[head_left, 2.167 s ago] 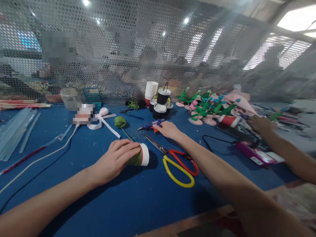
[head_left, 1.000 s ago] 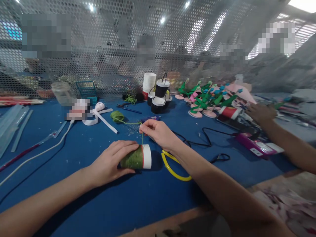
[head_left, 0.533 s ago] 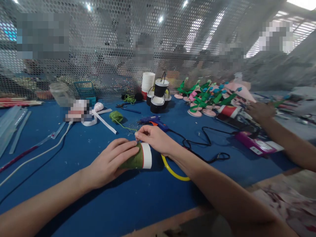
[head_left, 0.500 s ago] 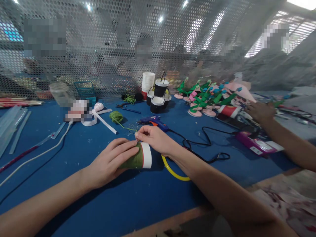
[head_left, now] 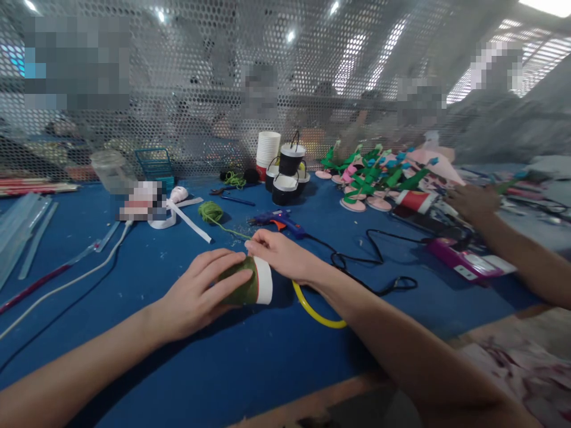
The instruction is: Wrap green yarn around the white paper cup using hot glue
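My left hand is wrapped over a paper cup lying on its side, its white rim facing right. Green yarn is wound round most of the cup's wall. Just above the rim, my right hand pinches the green yarn strand. That strand runs left to a small ball of green yarn on the table. A blue glue gun lies just beyond my right hand. Beneath my right forearm curves a yellow tube-like ring, partly hidden.
Black-wrapped cups and stacked white cups stand at the back. Paper flowers crowd the back right, near another person's hand. A black cord reaches the purple power strip. White ribbon and glue sticks lie left.
The cup has turned slightly under my left hand. My right hand, still pinching the yarn, has shifted a little to the right.
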The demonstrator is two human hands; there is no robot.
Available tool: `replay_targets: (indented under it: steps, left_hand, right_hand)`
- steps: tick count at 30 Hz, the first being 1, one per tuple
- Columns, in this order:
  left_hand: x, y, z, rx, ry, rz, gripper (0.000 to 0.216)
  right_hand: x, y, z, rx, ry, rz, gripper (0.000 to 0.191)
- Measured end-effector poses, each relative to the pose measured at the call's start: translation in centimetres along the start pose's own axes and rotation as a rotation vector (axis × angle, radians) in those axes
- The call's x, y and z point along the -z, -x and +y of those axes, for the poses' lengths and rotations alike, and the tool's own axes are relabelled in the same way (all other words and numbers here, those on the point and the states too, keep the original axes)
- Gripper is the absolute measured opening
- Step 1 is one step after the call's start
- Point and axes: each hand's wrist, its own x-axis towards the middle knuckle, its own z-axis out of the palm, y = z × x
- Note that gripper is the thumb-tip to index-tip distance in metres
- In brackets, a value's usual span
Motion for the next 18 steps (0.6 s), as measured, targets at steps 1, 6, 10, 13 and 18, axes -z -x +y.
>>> replay_targets:
  steps: [1, 6, 10, 13, 18]
  left_hand:
    - [0.0, -0.1, 0.1, 0.042, 0.040, 0.001, 0.049]
    - [0.4, -0.6, 0.2, 0.403, 0.316, -0.028, 0.068]
    - [0.7, -1.0, 0.1, 0.543, 0.444, -0.149, 0.057]
    - [0.7, -1.1, 0.2, 0.567, 0.467, -0.189, 0.052]
    - [0.6, -1.1, 0.2, 0.534, 0.438, -0.166, 0.053]
  right_hand:
    - [0.0, 0.0, 0.0, 0.027, 0.045, 0.014, 0.022]
    - [0.0, 0.2, 0.1, 0.164, 0.182, 0.097, 0.021]
    - [-0.5, 0.6, 0.0, 0.256, 0.223, 0.125, 0.020]
    - [-0.7, 0.7, -0.2, 0.287, 0.248, 0.130, 0.020]
    - [-0.3, 0.8, -0.4, 0.329, 0.230, 0.120, 0.019]
